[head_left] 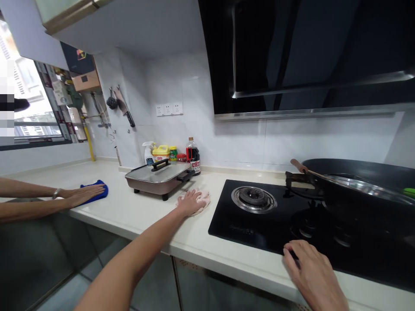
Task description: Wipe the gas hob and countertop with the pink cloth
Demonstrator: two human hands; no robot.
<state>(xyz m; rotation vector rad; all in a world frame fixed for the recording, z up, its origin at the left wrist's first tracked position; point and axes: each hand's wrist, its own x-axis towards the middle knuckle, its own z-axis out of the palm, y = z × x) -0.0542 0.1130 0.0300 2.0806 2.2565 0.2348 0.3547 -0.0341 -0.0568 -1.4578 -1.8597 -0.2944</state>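
My left hand (pixel 188 203) presses down on a crumpled pale pink cloth (pixel 202 199) on the white counter (pixel 152 216), between the electric pan and the stove. The fingers lie spread over the cloth. My right hand (pixel 309 268) rests by the front edge of the black gas stove (pixel 240 224), holding nothing, fingers loosely bent and the thumb apart. Just behind my left hand stands a brown electric pan (pixel 149 185) with a glass lid (pixel 155 172).
At left, another person's hands (pixel 86 194) press a blue cloth (pixel 97 196) on the counter. A soy sauce bottle (pixel 193 157), a spray bottle (pixel 148 152) and jars stand behind the pan. A large wok (pixel 350 207) sits on the stove's right side, under the range hood (pixel 308 52).
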